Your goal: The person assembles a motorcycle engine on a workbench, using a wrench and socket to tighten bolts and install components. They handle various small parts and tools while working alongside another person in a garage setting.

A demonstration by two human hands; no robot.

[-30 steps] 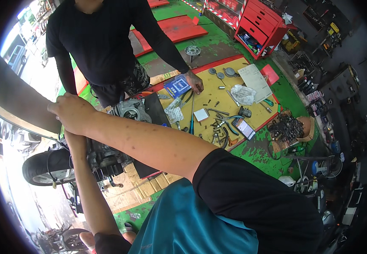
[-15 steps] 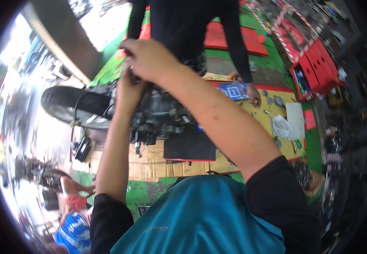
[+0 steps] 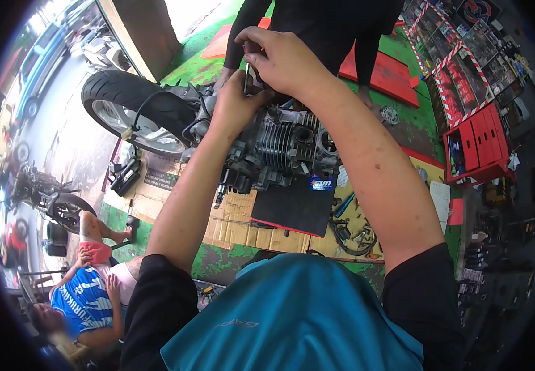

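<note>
My right hand (image 3: pixel 280 59) is closed around the dark handle of a screwdriver-like tool, its thin metal shaft (image 3: pixel 246 73) pointing down. Just below, my left hand (image 3: pixel 238 104) has its fingers curled about the lower shaft; its grip is partly hidden. Both hands are over the far side of a motorcycle engine (image 3: pixel 280 145) with grey cooling fins. What the tool's tip meets is hidden by my left hand. A motorcycle wheel with a black tyre (image 3: pixel 141 108) joins the frame to the left. Beside my left hand, a co-worker's hand (image 3: pixel 224 77) is near the frame.
Opposite stands a person in black (image 3: pixel 323 25). A black mat (image 3: pixel 292 210) and cardboard (image 3: pixel 230 229) lie nearest me, with cables and loose parts (image 3: pixel 354 238) to the right. A red tool cabinet (image 3: pixel 480 145) stands at right; someone in blue (image 3: pixel 85 297) sits lower left.
My view has shifted and sharpened, with surroundings lower in the picture. Both my hands remain together at the tool. The co-worker's right-side hand has left the board of parts and moved farther back.
</note>
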